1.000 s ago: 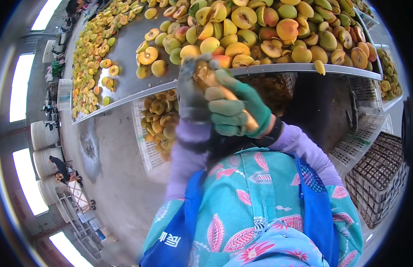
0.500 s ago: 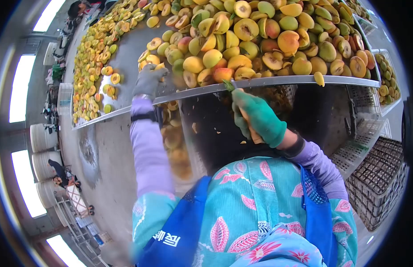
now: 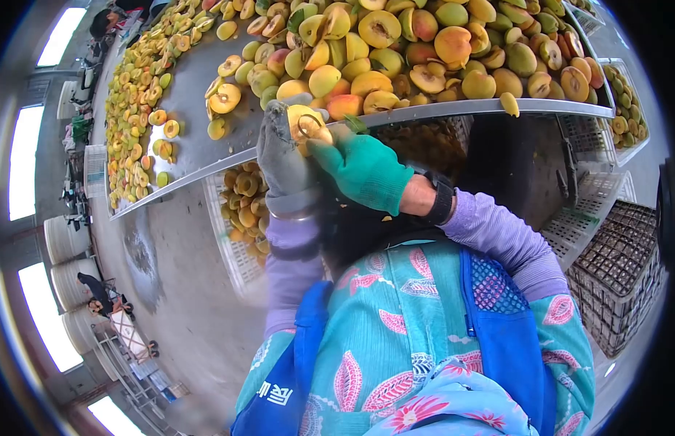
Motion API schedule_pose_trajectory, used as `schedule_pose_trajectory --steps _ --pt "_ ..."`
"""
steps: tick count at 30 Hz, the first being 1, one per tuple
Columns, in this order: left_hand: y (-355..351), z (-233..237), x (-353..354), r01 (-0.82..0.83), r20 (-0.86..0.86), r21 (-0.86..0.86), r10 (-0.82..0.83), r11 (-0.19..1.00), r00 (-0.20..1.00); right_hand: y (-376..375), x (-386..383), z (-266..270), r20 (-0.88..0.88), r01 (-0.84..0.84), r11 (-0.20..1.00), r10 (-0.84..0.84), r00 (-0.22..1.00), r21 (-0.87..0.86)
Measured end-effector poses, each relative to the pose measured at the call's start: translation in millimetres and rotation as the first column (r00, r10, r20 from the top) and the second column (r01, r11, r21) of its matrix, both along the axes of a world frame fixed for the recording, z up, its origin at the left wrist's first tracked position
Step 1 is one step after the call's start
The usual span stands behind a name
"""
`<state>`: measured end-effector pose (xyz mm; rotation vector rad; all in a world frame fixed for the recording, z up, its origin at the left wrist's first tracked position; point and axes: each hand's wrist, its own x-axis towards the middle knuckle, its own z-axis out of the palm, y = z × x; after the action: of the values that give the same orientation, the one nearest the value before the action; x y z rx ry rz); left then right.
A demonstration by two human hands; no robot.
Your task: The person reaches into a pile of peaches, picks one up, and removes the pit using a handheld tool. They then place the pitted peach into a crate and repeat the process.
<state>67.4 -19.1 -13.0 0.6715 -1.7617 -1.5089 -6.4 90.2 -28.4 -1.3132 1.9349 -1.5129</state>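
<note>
My left hand (image 3: 285, 156), in a grey glove, grips a peach half (image 3: 302, 116) at the near edge of the metal table (image 3: 192, 142), cut face towards me. Close against it, my right hand (image 3: 368, 173), in a green glove, is closed around a pitting tool whose thin curved blade (image 3: 302, 127) lies at the middle of the cut face. The tool's handle is hidden in the fist. Just beyond both hands lies a heap of whole and halved peaches (image 3: 379, 29). A green leaf (image 3: 356, 124) shows by the right fingers.
More halves (image 3: 134, 109) are spread over the table's left side. Below the edge stands a white crate (image 3: 232, 251) holding peach pieces. At right are a crate of peaches (image 3: 627, 109) and stacked dark crates (image 3: 617, 269). Another person (image 3: 97, 291) is far off at left.
My left hand has come from the table surface towards me and right, now with a peach half. My right hand has moved left and up, bringing the tool to that half.
</note>
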Motion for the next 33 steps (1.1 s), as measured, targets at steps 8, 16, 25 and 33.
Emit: schedule_pose_trajectory --steps 8,16,25,33 --pt "14.7 8.7 -4.3 -0.045 -0.056 0.137 0.053 0.990 0.997 9.3 10.3 5.0 0.254 -0.099 0.994 0.104 0.962 -0.035" --pt "-4.2 2.3 -6.3 0.108 -0.042 0.048 -0.106 0.993 0.994 8.7 1.3 12.5 0.722 -0.189 0.981 0.169 0.671 -0.053" --pt "-22.7 9.4 -31.9 0.204 0.260 0.107 -0.226 0.973 0.939 -2.5 11.0 4.1 0.972 -0.097 0.995 -0.002 0.234 0.025" --pt "4.0 5.5 -21.9 0.198 -0.155 0.363 -0.151 0.911 0.976 8.8 -27.7 7.6 0.757 -0.257 0.966 0.147 0.636 0.028"
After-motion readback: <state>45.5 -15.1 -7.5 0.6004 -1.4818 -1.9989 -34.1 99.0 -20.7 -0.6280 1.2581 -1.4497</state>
